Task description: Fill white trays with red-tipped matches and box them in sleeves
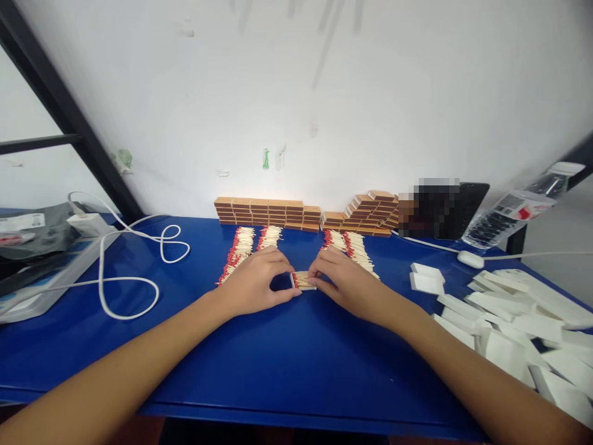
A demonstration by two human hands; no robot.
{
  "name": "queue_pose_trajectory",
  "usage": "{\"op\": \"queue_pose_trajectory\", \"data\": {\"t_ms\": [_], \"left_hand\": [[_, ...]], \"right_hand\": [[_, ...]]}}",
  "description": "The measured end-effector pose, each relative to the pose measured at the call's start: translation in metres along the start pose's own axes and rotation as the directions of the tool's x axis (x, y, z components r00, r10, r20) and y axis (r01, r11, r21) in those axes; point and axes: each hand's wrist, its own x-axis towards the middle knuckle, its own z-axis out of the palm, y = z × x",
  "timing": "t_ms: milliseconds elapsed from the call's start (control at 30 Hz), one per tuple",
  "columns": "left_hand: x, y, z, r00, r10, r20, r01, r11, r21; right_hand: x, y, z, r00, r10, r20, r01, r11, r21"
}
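Observation:
Both of my hands meet at the middle of the blue table point(287, 364). Between them lies a small bundle of red-tipped matches point(303, 280). My left hand point(257, 281) pinches its left end with thumb and fingers curled. My right hand point(340, 278) grips its right end the same way. Behind the hands, rows of loose red-tipped matches point(243, 250) lie on the left and more matches point(354, 247) on the right. Stacked brown matchboxes point(269, 212) line the wall, with a leaning stack point(370, 213) beside them.
Several white inner trays point(514, 327) are heaped at the right. A white cable point(134, 272) loops on the left beside a charger point(86, 222) and a grey bag point(37, 238). A phone point(456, 210), a white mouse point(470, 258) and a packaged item point(519, 213) lie at the back right.

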Motion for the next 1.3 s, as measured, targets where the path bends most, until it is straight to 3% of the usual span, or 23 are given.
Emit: {"op": "queue_pose_trajectory", "data": {"t_ms": [233,500,600,700,833,1300], "left_hand": [[0.001,0.001,-0.001,1.000,-0.007,0.022,0.007,1.000,0.006],[0.001,0.002,-0.001,0.999,-0.015,0.028,0.015,1.000,-0.003],[0.001,0.003,-0.002,0.999,-0.026,0.033,0.026,1.000,-0.008],[0.001,0.003,-0.002,0.999,-0.032,0.039,0.032,0.999,-0.007],[0.000,0.003,-0.002,0.998,-0.029,0.048,0.029,1.000,-0.003],[0.001,0.003,-0.001,0.999,-0.025,0.048,0.025,1.000,0.004]], "right_hand": [[-0.001,-0.002,0.000,0.997,0.040,0.065,-0.038,0.999,-0.033],[0.001,-0.002,0.000,0.998,0.066,0.007,-0.066,0.997,0.026],[0.002,0.015,-0.004,0.987,0.151,-0.059,-0.151,0.988,0.005],[0.001,0.045,-0.009,0.962,0.227,-0.154,-0.250,0.956,-0.155],[-0.004,0.073,-0.011,0.950,0.284,-0.130,-0.309,0.913,-0.265],[-0.006,0.076,-0.009,0.948,0.316,-0.045,-0.317,0.913,-0.258]]}}
